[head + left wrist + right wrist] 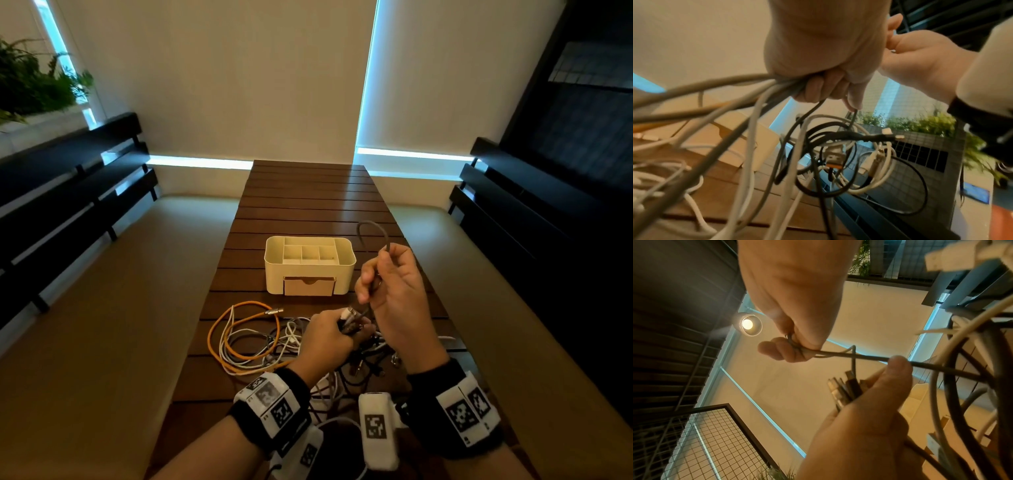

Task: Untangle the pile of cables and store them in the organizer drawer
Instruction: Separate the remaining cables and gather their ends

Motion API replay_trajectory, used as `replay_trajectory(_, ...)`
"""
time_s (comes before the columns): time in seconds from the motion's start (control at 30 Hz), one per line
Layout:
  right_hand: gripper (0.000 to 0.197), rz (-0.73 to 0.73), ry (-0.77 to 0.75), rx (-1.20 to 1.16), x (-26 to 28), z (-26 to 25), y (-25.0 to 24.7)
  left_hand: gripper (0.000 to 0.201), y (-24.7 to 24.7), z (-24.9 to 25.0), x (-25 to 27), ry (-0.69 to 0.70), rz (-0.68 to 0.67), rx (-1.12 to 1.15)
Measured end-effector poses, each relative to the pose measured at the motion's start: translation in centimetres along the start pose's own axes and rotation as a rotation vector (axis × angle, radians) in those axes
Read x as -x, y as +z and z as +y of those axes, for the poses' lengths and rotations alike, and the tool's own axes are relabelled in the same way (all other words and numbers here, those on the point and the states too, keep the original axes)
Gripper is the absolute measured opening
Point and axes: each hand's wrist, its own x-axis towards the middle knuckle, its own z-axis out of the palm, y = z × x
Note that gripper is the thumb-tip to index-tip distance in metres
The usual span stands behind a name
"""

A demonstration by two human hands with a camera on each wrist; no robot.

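Left hand (327, 337) is fisted around a bundle of cable ends (351, 320), held just above the cable pile (274, 342) near the desk's (308, 192) near edge. Plugs (846, 389) stick out past the thumb in the right wrist view; the left wrist view shows several white and grey cords (748, 100) fanning down out of the fist to the desk.

Right hand (390, 284) is raised above and just right of the left one, fingers curled, pinching a single dark grey cable (375, 229). That cable arcs up and over past the fingers in a hook shape, free end hanging in the air. Its other run goes down toward the left hand's bundle; the right wrist view shows it stretched from the right fingers (785, 352) across the left thumb (898, 368).

Pile: orange cable (222, 329) looped on its left side, with white and grey loops overlapping it, black cords tangled under and between both hands. Still tangled.

Organizer (310, 263) sits mid-desk, beyond the pile, clear of it. Top compartments show no cables. Its drawer (309, 286) faces the person and is pushed in.
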Motion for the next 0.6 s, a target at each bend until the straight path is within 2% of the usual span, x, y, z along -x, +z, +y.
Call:
replay_trajectory(0.07, 0.018, -0.045, 0.013, 0.093, 0.2, 0.3, -0.9, 0.011, 0.0, -0.2, 0.0, -0.037, 0.031, 0.056)
replay_trajectory(0.1, 0.025, -0.064, 0.028, 0.249, 0.2, 0.8, -1.7, 0.012, -0.1, -0.2, -0.1, -0.067, 0.061, 0.110)
replay_trajectory(0.17, 0.032, -0.145, 0.124, 0.714, 0.3, 1.9, -3.4, 0.002, -0.6, -0.1, -0.2, -0.106, 0.087, 0.205)
replay_trajectory(0.23, 0.026, -0.247, 0.258, 1.029, 0.3, 2.8, -4.9, 0.007, -1.1, 0.0, -0.4, -0.095, 0.094, 0.226)
replay_trajectory(0.3, 0.020, -0.310, 0.327, 1.063, 0.3, 3.3, -5.8, 0.007, -1.5, 0.0, -0.4, -0.103, 0.120, 0.253)
replay_trajectory(0.33, 0.024, -0.312, 0.331, 1.069, 0.4, 3.5, -6.4, 0.007, -1.7, 0.1, -0.5, -0.109, 0.150, 0.281)
replay_trajectory(0.4, 0.033, -0.193, 0.301, 1.119, 0.5, 4.1, -7.3, 0.008, -2.2, 0.0, -0.6, -0.125, 0.222, 0.355)
replay_trajectory(0.47, 0.018, -0.054, 0.282, 1.177, 0.8, 4.6, -7.7, 0.012, -2.7, 0.2, -0.7, -0.146, 0.282, 0.478)
replay_trajectory(0.5, 0.009, -0.031, 0.301, 1.205, 0.8, 4.8, -7.9, 0.014, -2.9, 0.4, -0.7, -0.160, 0.303, 0.538)
replay_trajectory(0.6, 0.015, -0.103, 0.452, 1.241, 0.7, 4.9, -8.4, 0.011, -2.8, 0.7, -0.4, -0.169, 0.322, 0.606)
